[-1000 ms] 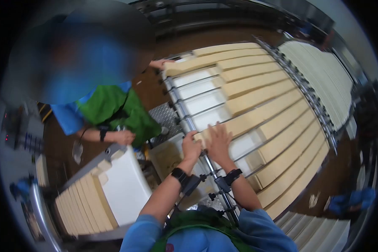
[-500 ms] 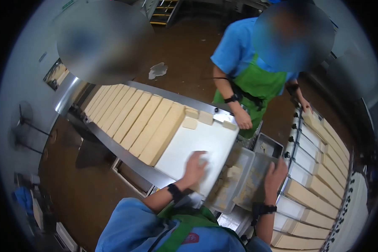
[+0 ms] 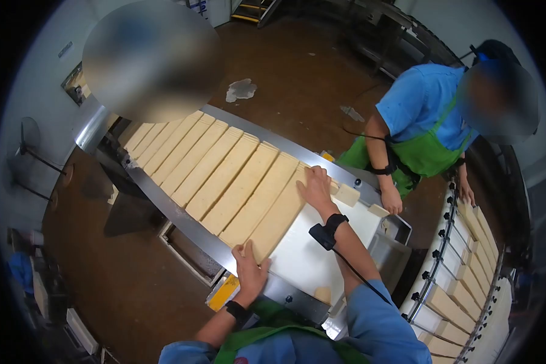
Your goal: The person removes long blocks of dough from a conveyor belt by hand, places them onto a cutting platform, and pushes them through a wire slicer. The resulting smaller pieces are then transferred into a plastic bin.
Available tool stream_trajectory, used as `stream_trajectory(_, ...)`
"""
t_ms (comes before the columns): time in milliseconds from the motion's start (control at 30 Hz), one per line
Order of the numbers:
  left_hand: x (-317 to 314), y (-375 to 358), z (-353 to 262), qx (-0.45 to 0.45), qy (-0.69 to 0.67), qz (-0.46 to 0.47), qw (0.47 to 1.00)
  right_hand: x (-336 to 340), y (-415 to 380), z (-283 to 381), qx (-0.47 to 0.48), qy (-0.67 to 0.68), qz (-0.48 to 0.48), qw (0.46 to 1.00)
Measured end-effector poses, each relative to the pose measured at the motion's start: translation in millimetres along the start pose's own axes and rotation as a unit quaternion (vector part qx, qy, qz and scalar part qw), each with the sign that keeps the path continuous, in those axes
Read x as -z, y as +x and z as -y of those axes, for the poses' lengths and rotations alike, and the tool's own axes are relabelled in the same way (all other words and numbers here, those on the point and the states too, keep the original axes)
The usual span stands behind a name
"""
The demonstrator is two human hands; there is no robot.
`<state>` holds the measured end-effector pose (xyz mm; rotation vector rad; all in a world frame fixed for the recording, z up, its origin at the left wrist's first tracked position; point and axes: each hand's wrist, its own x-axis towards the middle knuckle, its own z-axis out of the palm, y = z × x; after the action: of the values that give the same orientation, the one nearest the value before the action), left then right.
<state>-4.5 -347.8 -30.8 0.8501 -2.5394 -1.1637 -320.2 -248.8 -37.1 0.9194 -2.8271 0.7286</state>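
Long pale-yellow rows of what look like thin slices lie side by side on the white conveyor belt (image 3: 303,252). At the near end of the last row (image 3: 279,227), my left hand (image 3: 249,271) has its fingers curled over the end. My right hand (image 3: 317,189) grips the same row at its far end, fingers bent over the edge. Between them the row lies on the belt, against its neighbour. Loose pale pieces (image 3: 347,194) sit just right of my right hand, and another piece (image 3: 323,295) lies near the belt's front corner.
Across the belt a co-worker in a green apron (image 3: 428,151) stands with one hand (image 3: 391,200) by the belt's end and the other at a second conveyor (image 3: 428,273) on the right, which carries similar rows. Grey trays (image 3: 394,258) stand between the conveyors. Metal rails (image 3: 182,215) edge the belt.
Both my hands have moved left and onto the ends of the last row; my right hand came across from over the trays. The rows extend farther right, and the co-worker appears farther right in view.
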Motion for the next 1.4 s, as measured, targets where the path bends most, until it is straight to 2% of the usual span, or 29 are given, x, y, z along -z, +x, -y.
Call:
stream_trajectory(33, 0.9, 0.3, -3.2, 0.007, -0.003, 0.010, 1.000, -2.7, 5.7, 3.8, -0.028, -0.048, 0.025, 0.998)
stream_trajectory(167, 6.5, 4.7, -10.6, 0.047, -0.010, 0.037, 0.998, -13.7, 14.6, 7.4, -0.053, -0.114, 0.018, 0.992)
stream_trajectory(200, 6.0, 6.1, -11.0, 0.026, -0.002, 0.023, 0.999, -11.3, 16.4, 11.0, -0.077, -0.129, 0.037, 0.988)
stream_trajectory(333, 2.5, 9.0, -17.9, 0.049, 0.010, 0.028, 0.998, -5.1, 26.0, 21.9, -0.123, -0.186, 0.097, 0.970)
stream_trajectory(433, -0.5, 9.8, -20.1, 0.047, 0.017, 0.023, 0.999, -1.3, 17.3, 12.2, -0.082, -0.189, 0.070, 0.976)
stream_trajectory(567, -7.2, 12.0, -26.0, 0.015, 0.058, 0.043, 0.997, 16.9, -28.9, -28.6, -0.077, -0.151, 0.030, 0.985)
stream_trajectory(633, -8.3, 13.2, -32.8, -0.002, 0.070, 0.064, 0.995, 40.3, -61.7, -45.8, -0.151, -0.168, 0.031, 0.974)
stream_trajectory(667, -7.4, 14.0, -36.8, -0.028, 0.077, 0.086, 0.993, 53.3, -78.5, -54.1, -0.159, -0.169, 0.027, 0.972)
stream_trajectory(733, -7.3, 17.9, -45.1, -0.066, 0.085, 0.120, 0.987, 78.9, -116.6, -65.9, -0.248, -0.199, 0.082, 0.945)
stream_trajectory(767, -7.7, 23.4, -48.6, -0.067, 0.118, 0.144, 0.980, 82.9, -133.5, -69.2, -0.262, -0.201, 0.077, 0.941)
stream_trajectory(867, -11.5, 31.1, -42.2, -0.088, 0.153, 0.194, 0.965, 91.4, -175.2, -67.6, -0.252, -0.118, -0.023, 0.960)
stream_trajectory(933, -32.7, 28.2, -22.5, -0.091, 0.161, 0.187, 0.965, 69.5, -189.9, -77.8, -0.224, -0.153, -0.095, 0.958)
stream_trajectory(967, -32.6, 25.0, -26.7, -0.110, 0.165, 0.197, 0.960, 75.6, -189.7, -68.5, -0.249, -0.106, -0.067, 0.960)
stream_trajectory(1000, -31.9, 21.0, -35.7, -0.086, 0.160, 0.181, 0.966, 83.9, -189.0, -58.5, -0.275, -0.058, -0.042, 0.959)
stream_trajectory(1033, -32.3, 16.1, -43.8, -0.063, 0.155, 0.168, 0.971, 76.4, -196.0, -58.2, -0.264, -0.066, -0.074, 0.959)
stream_trajectory(1067, -33.5, 9.6, -45.5, -0.088, 0.159, 0.183, 0.966, 66.1, -206.2, -62.2, -0.251, -0.098, -0.114, 0.956)
stream_trajectory(1100, -34.0, 4.4, -43.8, -0.107, 0.172, 0.142, 0.969, 69.5, -215.2, -56.5, -0.267, -0.064, -0.130, 0.953)
stream_trajectory(1133, -38.6, 0.5, -46.2, -0.129, 0.179, 0.105, 0.970, 79.4, -225.0, -49.4, -0.286, -0.034, -0.150, 0.946)
stream_trajectory(1167, -43.3, -6.6, -52.7, -0.163, 0.176, 0.128, 0.962, 93.4, -236.5, -39.5, -0.301, -0.036, -0.185, 0.935)
stream_trajectory(1233, -53.9, -24.1, -70.9, -0.173, 0.117, 0.090, 0.974, 133.1, -266.5, -29.2, -0.340, 0.007, -0.237, 0.910)
stream_trajectory(1367, -95.0, -70.3, -135.5, -0.258, 0.053, 0.121, 0.957, 203.4, -350.7, -56.8, -0.363, -0.051, -0.348, 0.863)
stream_trajectory(1400, -110.1, -83.5, -154.2, -0.307, 0.033, 0.132, 0.942, 223.4, -377.6, -68.9, -0.360, -0.085, -0.391, 0.843)
